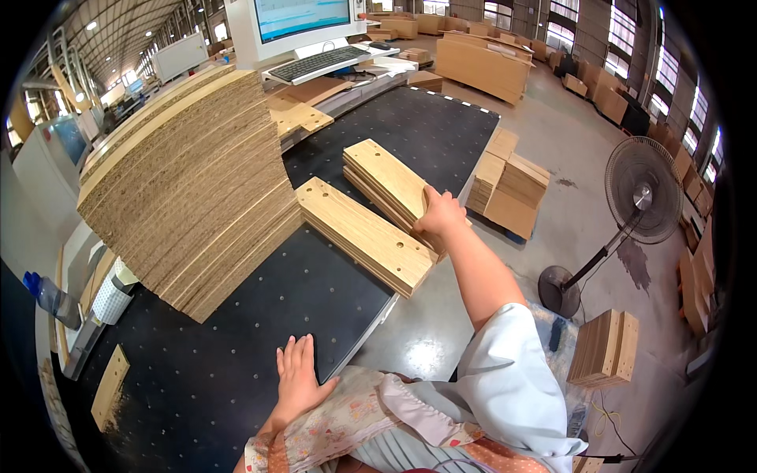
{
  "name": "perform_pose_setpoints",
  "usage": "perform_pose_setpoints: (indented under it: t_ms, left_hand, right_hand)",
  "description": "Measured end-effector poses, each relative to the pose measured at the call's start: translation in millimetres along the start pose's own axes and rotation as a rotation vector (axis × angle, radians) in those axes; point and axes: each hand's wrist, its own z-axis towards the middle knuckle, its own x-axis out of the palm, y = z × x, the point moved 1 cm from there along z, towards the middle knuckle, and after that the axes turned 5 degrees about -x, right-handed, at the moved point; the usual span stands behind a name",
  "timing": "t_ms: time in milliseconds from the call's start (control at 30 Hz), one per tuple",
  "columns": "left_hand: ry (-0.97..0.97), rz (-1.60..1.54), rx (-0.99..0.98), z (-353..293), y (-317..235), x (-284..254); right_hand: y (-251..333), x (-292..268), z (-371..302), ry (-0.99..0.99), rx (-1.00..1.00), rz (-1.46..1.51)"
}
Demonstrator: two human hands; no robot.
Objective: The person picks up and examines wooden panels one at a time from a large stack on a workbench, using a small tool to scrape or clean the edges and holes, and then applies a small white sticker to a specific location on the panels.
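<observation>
Right hand grip clenched on the near end of the small board stack at the desk right edge. Left hand released, flat on desk near edge. Single drilled board lies just beside the stack.

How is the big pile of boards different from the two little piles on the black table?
The big stack is tall with many boards and nobody touches it; the two small stacks are only a few boards high, and the right hand grips one. The big stack shows rough speckled edges; the small stacks show smooth wood-grain tops with drilled holes. All rest on the black table.
</observation>
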Motion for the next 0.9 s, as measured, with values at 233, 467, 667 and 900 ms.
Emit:
perform_pose_setpoints:
  t_ms: [233, 467, 667, 900]
  left_hand:
    - [0.011, -0.004, -0.017, 0, 1, -7]
    - [-0.011, -0.036, -0.005, 2, 2, -1]
    - [0.012, -0.022, -0.015, 3, 5, 1]
    - [-0.015, 0.002, -0.033, 0, 6, 0]
  right_hand:
    - [2, 10, 6, 0.011, -0.002, -0.008]
    - [0, 6, 10, 0.077, -0.004, -0.027]
    - [-12, 2, 55, 0.138, -0.073, 0.178]
    - [0, 6, 123, 0.152, -0.066, 0.325]
